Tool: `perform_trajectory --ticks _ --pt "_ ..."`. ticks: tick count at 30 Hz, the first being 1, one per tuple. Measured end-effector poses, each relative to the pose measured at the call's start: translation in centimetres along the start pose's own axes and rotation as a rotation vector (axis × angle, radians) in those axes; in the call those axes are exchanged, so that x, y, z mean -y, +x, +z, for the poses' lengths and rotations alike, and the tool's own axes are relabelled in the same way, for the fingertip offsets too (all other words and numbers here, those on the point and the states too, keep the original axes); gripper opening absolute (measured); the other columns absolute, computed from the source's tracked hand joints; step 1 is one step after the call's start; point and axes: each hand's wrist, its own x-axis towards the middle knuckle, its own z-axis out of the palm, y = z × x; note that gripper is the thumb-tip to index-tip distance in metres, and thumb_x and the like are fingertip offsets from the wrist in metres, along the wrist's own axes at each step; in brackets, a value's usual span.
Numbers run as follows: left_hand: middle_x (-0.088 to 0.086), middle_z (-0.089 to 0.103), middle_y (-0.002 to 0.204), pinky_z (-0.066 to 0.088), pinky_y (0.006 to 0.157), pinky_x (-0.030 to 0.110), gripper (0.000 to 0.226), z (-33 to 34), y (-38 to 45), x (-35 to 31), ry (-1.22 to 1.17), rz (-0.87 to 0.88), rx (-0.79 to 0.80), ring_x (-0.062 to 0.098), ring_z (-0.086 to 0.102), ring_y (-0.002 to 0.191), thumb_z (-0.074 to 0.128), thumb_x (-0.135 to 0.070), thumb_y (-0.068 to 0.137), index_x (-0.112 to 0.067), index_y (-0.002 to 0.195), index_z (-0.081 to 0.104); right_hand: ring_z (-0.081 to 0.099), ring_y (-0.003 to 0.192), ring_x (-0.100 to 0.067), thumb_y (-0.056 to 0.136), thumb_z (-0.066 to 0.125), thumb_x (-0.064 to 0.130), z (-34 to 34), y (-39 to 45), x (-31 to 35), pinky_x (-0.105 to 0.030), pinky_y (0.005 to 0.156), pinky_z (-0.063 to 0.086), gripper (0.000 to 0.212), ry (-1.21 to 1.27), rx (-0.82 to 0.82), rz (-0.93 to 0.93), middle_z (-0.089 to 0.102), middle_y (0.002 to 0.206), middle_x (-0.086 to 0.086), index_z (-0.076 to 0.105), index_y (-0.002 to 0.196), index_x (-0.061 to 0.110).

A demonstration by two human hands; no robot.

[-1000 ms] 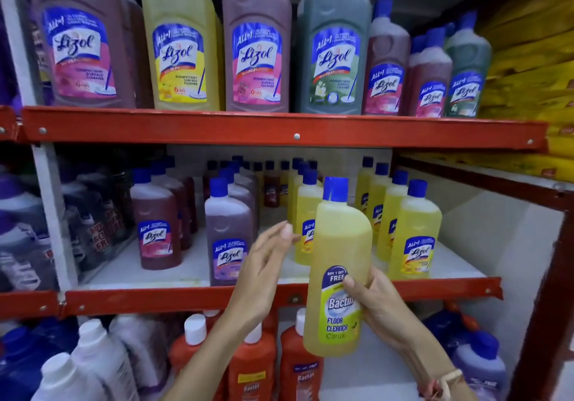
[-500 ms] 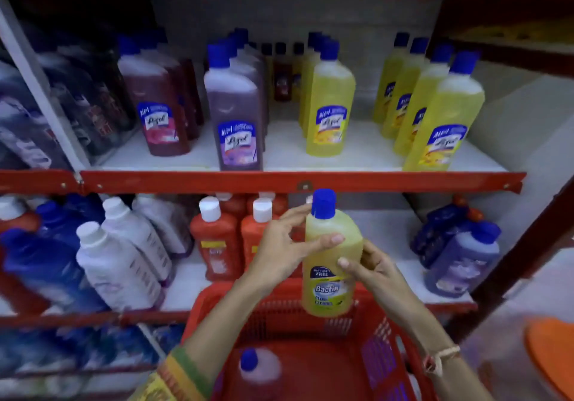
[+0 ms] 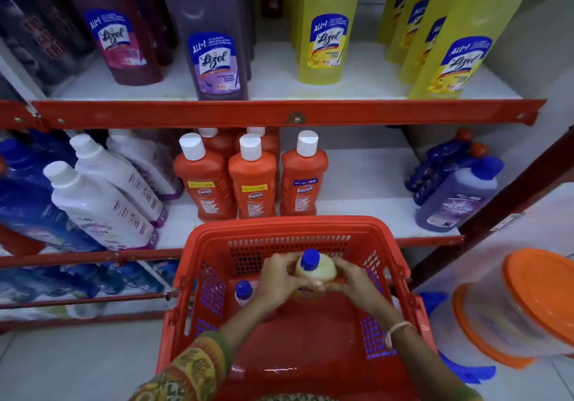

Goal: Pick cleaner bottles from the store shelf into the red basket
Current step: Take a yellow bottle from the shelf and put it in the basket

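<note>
A yellow cleaner bottle with a blue cap stands upright inside the red basket, near its far wall. My left hand wraps its left side and my right hand wraps its right side, both gripping it. A second blue-capped bottle stands in the basket just left of my left hand. Whether the yellow bottle touches the basket floor is hidden by my hands.
Three orange Bactin bottles stand on the shelf right behind the basket. White bottles lean at the left, purple bottles at the right. Lizol bottles fill the shelf above. Orange-lidded tubs sit at the right.
Both hands lowered the yellow bottle from in front of the shelf down into the red basket. My view tilted downward with it.
</note>
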Motion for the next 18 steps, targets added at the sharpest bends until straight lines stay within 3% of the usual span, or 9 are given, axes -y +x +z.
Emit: perform_trajectory --ticks 3,7,11,18 --pt "-0.013 0.076 0.084 0.056 0.082 0.039 0.056 1.3 0.1 2.2 0.03 -0.064 -0.029 0.006 0.07 0.083 0.085 -0.05 0.03 -0.046 0.083 0.07 0.065 0.1 -0.016 0.064 0.083 0.009 1.2 0.1 -1.6 -0.029 0.089 0.051 0.052 -0.053 0.011 0.054 0.07 0.103 0.0 0.057 0.102 0.032" --pt "-0.005 0.077 0.091 0.056 0.081 0.038 0.067 2.8 0.1 4.3 0.094 -0.132 -0.022 0.009 0.069 0.085 0.088 -0.044 0.035 -0.026 0.098 0.073 0.066 0.098 -0.019 0.062 0.084 0.008 2.7 0.1 -4.0 -0.035 0.09 0.052 0.052 -0.089 -0.018 0.137 0.072 0.103 -0.006 0.062 0.108 0.016" --pt "-0.001 0.075 0.097 0.054 0.08 0.028 0.061 3.5 -0.2 5.3 0.148 -0.185 -0.041 0.011 0.068 0.087 0.092 -0.025 0.048 -0.019 0.104 0.071 0.067 0.094 -0.019 0.062 0.084 0.01 3.7 0.0 -5.0 -0.038 0.088 0.053 0.048 -0.136 -0.02 0.172 0.068 0.094 0.002 0.062 0.103 0.02" --pt "-0.001 0.074 0.102 0.052 0.082 0.027 0.061 3.8 -0.5 5.7 0.215 -0.174 -0.019 0.011 0.066 0.091 0.091 -0.027 0.052 -0.019 0.109 0.069 0.068 0.096 -0.023 0.059 0.085 0.02 4.0 0.2 -6.2 -0.036 0.085 0.053 0.054 -0.201 0.006 0.199 0.068 0.096 0.003 0.063 0.107 0.012"
